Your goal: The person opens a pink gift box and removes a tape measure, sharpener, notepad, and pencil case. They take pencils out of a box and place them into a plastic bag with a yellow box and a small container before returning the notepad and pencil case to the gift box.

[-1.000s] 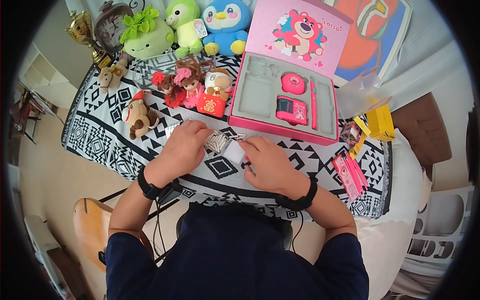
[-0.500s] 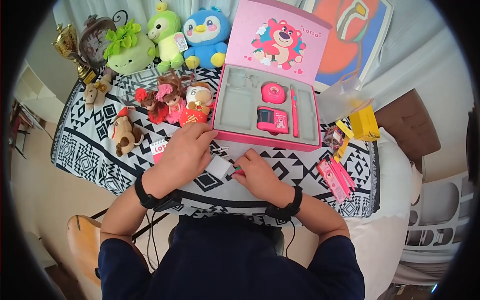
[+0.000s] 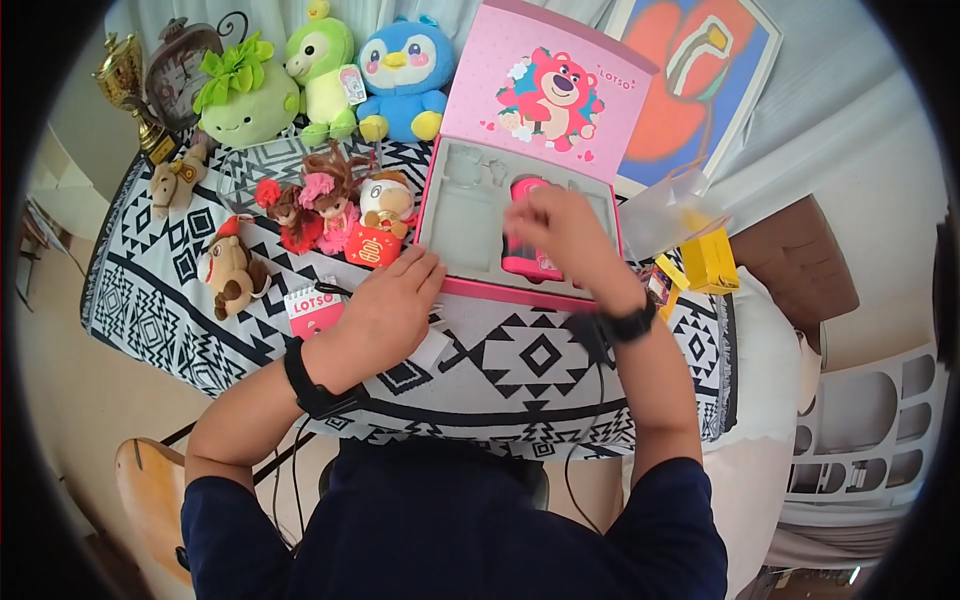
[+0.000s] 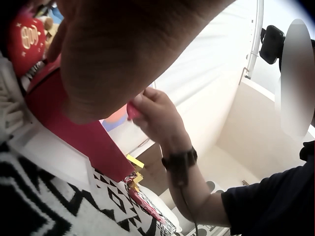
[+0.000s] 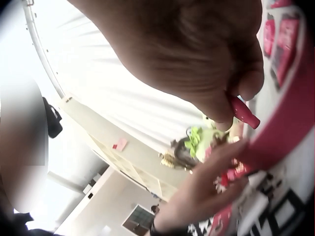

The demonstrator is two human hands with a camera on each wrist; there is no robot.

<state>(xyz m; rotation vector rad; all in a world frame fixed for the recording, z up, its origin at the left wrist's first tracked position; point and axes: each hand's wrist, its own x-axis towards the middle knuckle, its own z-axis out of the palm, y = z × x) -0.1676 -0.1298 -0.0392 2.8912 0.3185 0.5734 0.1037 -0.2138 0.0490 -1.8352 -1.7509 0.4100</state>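
My right hand [image 3: 560, 230] is over the open pink gift box [image 3: 520, 292], its fingers pinching a slim pink piece [image 5: 245, 114]. Most of that piece is hidden by the fingers, and I cannot tell its kind. Beneath the hand, a pink device with a dark window [image 3: 522, 262] sits in the grey insert. My left hand [image 3: 385, 315] lies with relaxed fingers at the box's front left corner, fingertips at the rim. A translucent white case [image 4: 54, 157] is on the cloth close by, partly covered by the left hand in the head view.
Left of the left hand lies a LOTSO notepad [image 3: 313, 308]. Two dolls [image 3: 335, 215] and a plush with a red envelope [image 3: 376, 247] stand beside the box. A yellow box [image 3: 710, 260] is at the right. Pink packets [image 4: 145, 204] lie on the cloth near the right arm.
My right hand has lifted from the cloth beside the white case and moved up and right over the box. The left hand has drawn off the small white sticks to the box's corner.
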